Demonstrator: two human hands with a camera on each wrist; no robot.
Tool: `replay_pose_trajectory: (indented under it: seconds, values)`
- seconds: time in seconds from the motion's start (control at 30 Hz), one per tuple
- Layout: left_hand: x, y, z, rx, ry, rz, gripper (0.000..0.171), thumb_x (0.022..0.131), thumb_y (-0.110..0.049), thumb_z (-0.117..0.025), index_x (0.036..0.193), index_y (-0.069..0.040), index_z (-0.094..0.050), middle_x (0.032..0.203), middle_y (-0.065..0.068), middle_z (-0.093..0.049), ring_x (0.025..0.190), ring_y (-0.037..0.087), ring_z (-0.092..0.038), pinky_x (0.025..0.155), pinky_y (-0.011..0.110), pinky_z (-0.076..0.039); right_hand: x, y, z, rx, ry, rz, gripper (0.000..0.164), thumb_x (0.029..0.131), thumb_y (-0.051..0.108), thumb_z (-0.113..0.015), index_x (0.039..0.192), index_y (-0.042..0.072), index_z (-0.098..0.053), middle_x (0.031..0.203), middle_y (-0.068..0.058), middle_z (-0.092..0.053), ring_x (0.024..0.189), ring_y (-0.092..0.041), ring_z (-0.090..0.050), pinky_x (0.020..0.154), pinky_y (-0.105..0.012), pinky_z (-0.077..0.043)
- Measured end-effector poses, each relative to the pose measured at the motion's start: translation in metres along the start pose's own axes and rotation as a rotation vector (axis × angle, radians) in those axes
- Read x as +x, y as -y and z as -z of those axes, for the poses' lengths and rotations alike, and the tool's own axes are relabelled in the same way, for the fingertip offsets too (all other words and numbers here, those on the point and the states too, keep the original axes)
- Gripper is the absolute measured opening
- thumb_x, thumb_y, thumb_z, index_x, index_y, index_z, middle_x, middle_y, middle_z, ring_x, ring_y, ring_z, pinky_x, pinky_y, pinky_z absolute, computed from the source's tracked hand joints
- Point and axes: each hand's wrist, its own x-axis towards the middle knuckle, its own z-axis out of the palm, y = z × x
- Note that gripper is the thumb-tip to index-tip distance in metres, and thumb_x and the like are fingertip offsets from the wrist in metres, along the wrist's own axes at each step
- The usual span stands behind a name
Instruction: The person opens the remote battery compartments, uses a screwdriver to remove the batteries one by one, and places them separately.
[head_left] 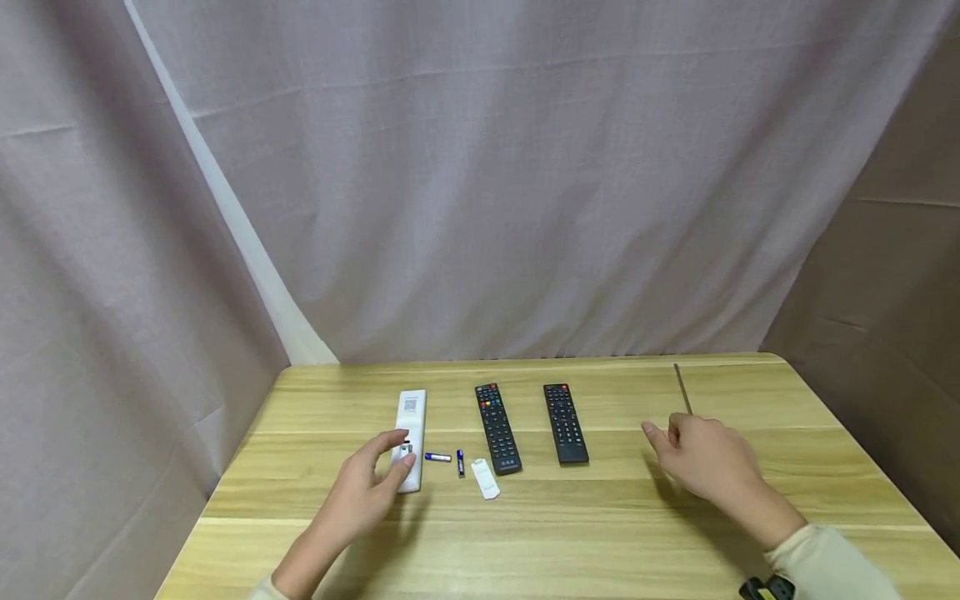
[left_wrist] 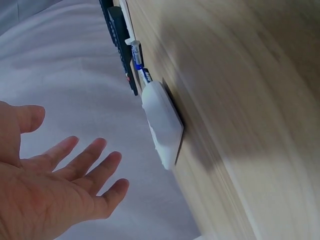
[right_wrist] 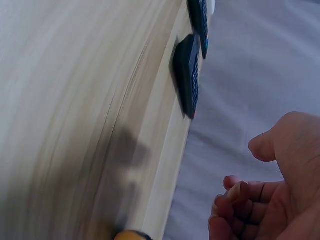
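Note:
A white remote control (head_left: pixel 411 408) lies back up on the wooden table, its battery compartment uncovered. My left hand (head_left: pixel 365 486) hovers over its lower part, thumb and fingers spread apart. The left wrist view shows that hand (left_wrist: pixel 60 185) holding nothing, apart from the white remote (left_wrist: pixel 162 122). Two blue-and-white batteries, one lying crosswise (head_left: pixel 438 457) and one lengthwise (head_left: pixel 461 463), are right of the remote, then a white battery cover (head_left: pixel 485 479). My right hand (head_left: pixel 708 458) hangs with loosely curled fingers over a thin metal rod (head_left: pixel 682 387), partly hidden under it; its palm (right_wrist: pixel 280 200) is empty.
Two black remotes, one with coloured buttons (head_left: pixel 498 429) and one plainer (head_left: pixel 566 423), lie buttons up mid-table. A black and yellow piece (head_left: pixel 767 588) shows by the right cuff. A rounded orange end (right_wrist: pixel 131 235) peeks in at the right wrist view's bottom. Curtains (head_left: pixel 525 208) hang behind the table.

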Motion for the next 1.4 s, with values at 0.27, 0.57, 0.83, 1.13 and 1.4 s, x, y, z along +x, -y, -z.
replay_pose_trajectory:
  seconds: [0.27,0.57,0.83,1.13,1.4]
  values:
    - [0.005,-0.007,-0.009,-0.053,0.045,0.009,0.036,0.105,-0.024,-0.07,0.137,-0.009,-0.069,0.138,0.014,-0.073,0.131,0.036,-0.068,0.115,0.059,-0.054,-0.003,0.008,-0.003,0.022,-0.012,0.007,0.052,0.107,0.049,-0.059,0.066,0.019,-0.048,0.056,0.003,-0.047,0.052,-0.018,-0.045,0.045,-0.031,-0.031]
    - [0.046,-0.027,-0.035,0.088,0.184,-0.01,0.043,0.104,-0.03,-0.069,0.134,0.0,-0.068,0.103,0.013,-0.08,0.085,0.018,-0.074,0.072,0.033,-0.063,-0.002,0.007,0.0,0.034,-0.012,0.016,0.051,0.107,0.05,-0.058,0.068,0.019,-0.05,0.057,0.004,-0.047,0.053,-0.017,-0.045,0.045,-0.031,-0.031]
    - [0.094,-0.04,-0.084,0.329,0.283,0.036,0.073,0.107,-0.052,-0.059,0.154,0.004,-0.05,0.101,0.021,-0.079,0.072,0.021,-0.068,0.072,0.046,-0.064,-0.004,0.013,0.001,0.023,-0.02,0.044,0.05,0.107,0.049,-0.061,0.068,0.02,-0.049,0.057,0.005,-0.046,0.053,-0.016,-0.044,0.046,-0.031,-0.03]
    - [0.117,-0.052,-0.129,0.497,0.335,0.086,0.092,0.1,-0.06,-0.066,0.165,-0.003,-0.033,0.095,0.019,-0.076,0.064,0.021,-0.064,0.051,0.031,-0.05,-0.008,0.017,0.001,0.022,-0.014,0.05,0.047,0.106,0.047,-0.063,0.069,0.02,-0.051,0.055,0.006,-0.043,0.051,-0.016,-0.042,0.046,-0.03,-0.03]
    - [0.124,-0.057,-0.133,0.407,0.381,0.09,0.086,0.095,-0.033,-0.074,0.164,0.0,-0.035,0.093,0.019,-0.073,0.061,0.017,-0.064,0.049,0.027,-0.054,-0.01,0.021,0.002,0.044,-0.005,0.034,0.045,0.106,0.049,-0.062,0.072,0.02,-0.055,0.056,0.006,-0.044,0.053,-0.016,-0.044,0.047,-0.03,-0.031]
